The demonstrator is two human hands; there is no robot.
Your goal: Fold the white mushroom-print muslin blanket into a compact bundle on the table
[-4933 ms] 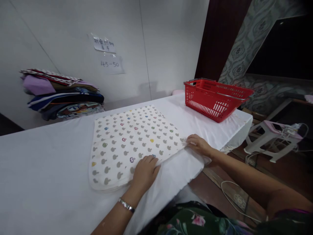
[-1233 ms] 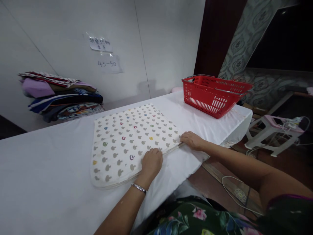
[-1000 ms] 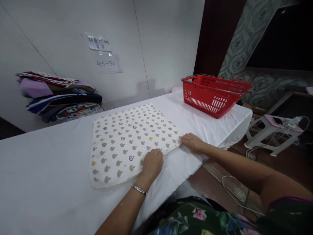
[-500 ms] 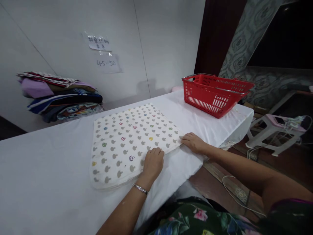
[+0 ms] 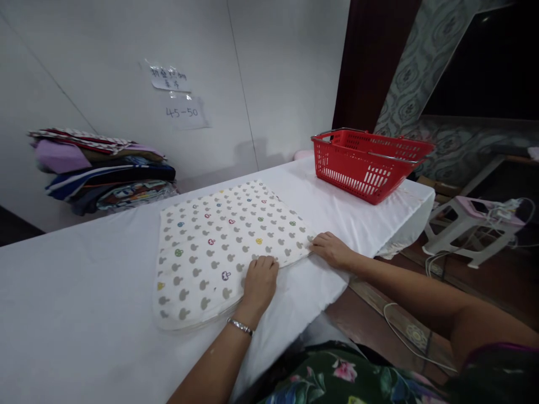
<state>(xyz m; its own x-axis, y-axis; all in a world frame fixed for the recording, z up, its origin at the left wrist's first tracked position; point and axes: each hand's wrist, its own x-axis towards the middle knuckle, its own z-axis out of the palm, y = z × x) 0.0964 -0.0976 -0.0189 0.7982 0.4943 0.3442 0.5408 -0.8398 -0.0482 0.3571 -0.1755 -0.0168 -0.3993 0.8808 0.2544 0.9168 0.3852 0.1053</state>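
Observation:
A folded white cloth [image 5: 219, 247] printed with grey and coloured mushroom shapes lies flat on the white-covered table [image 5: 76, 292]. My left hand [image 5: 260, 280], a bracelet on its wrist, has its fingers curled over the cloth's near edge. My right hand [image 5: 332, 248] pinches the cloth's near right corner, fingers pressed together on the layers. Both hands rest on the table top.
A red plastic basket [image 5: 366, 163] stands at the table's far right end. A stack of folded fabrics [image 5: 101, 171] sits at the back left against the white wall. A white stool [image 5: 471, 224] and cables are on the floor to the right.
Both hands stay on the cloth's near edge with only small shifts; since the oldest frame the left hand has slid a little to the right along the edge.

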